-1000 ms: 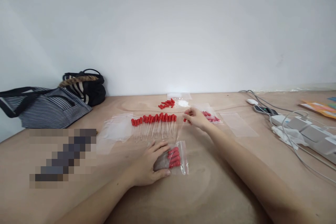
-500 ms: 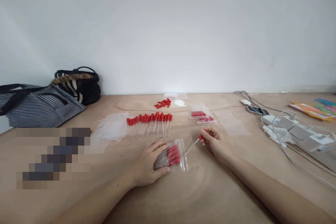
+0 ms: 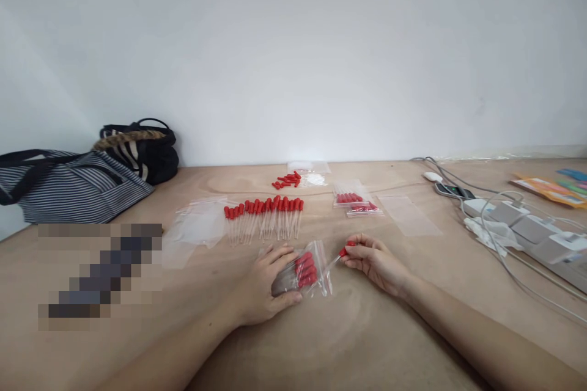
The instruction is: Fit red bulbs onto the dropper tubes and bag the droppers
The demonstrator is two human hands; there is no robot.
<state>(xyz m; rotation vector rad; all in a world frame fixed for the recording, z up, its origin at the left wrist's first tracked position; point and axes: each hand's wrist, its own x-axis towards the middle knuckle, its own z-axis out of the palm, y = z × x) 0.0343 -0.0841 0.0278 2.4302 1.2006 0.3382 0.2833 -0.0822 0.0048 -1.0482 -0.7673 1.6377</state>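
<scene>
A clear zip bag (image 3: 325, 281) with several red-bulbed droppers lies on the table, its zip end facing right. My left hand (image 3: 270, 284) rests on the bag's left part, thumb and fingers spread around it. Between the thumb and fingers of my right hand (image 3: 371, 263) is the red bulb of a dropper (image 3: 345, 250); its clear tip points down-left at the bag's zip end. Whether the tip is inside the bag, I cannot tell. Behind the bag stretches a row of red-bulbed droppers (image 3: 263, 208). Filled bags (image 3: 355, 198) lie further back, to the right.
Flat clear bags (image 3: 197, 223) lie at the left, another (image 3: 408, 215) at the right. Loose red bulbs (image 3: 287, 181) sit near the wall beside clear tubes (image 3: 314, 179). Cables and a power strip (image 3: 523, 226) occupy the right; striped bags (image 3: 82, 186) stand at the left.
My right hand has moved slightly left and down, bringing the dropper's bulb closer to the bag. My left hand stays on the bag. The whole view has shifted a little.
</scene>
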